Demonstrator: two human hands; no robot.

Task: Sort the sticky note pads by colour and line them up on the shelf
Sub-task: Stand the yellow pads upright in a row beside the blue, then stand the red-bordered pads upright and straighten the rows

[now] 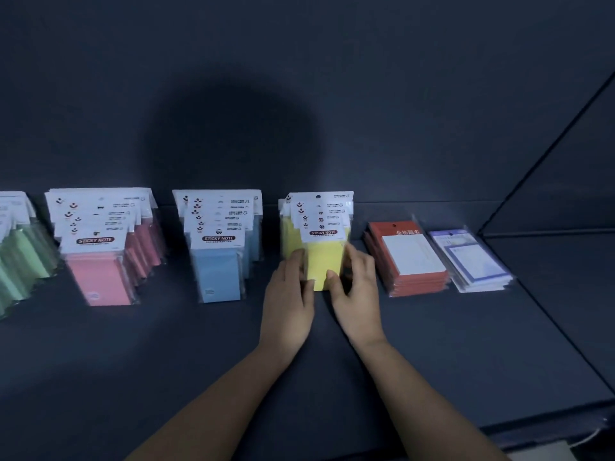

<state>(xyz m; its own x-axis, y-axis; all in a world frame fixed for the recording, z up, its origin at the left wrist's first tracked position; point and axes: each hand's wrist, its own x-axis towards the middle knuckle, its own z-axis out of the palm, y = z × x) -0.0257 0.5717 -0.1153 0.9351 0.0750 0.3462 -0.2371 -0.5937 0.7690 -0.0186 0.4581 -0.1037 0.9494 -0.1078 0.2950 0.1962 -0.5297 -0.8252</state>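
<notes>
Here, rows on the shelf [432, 344] run green pads [20, 261], pink pads [100, 277], blue pads [218, 274], then yellow pads [324, 261]. The left hand [288, 294] and right hand [357, 291] press the front yellow pack's sides, each grip partly closed. Red packs [404, 261] and white packs [476, 261] follow.

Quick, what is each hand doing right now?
Left hand: closed on the left side of the front yellow pad.
Right hand: closed on the same pad's right side.
</notes>
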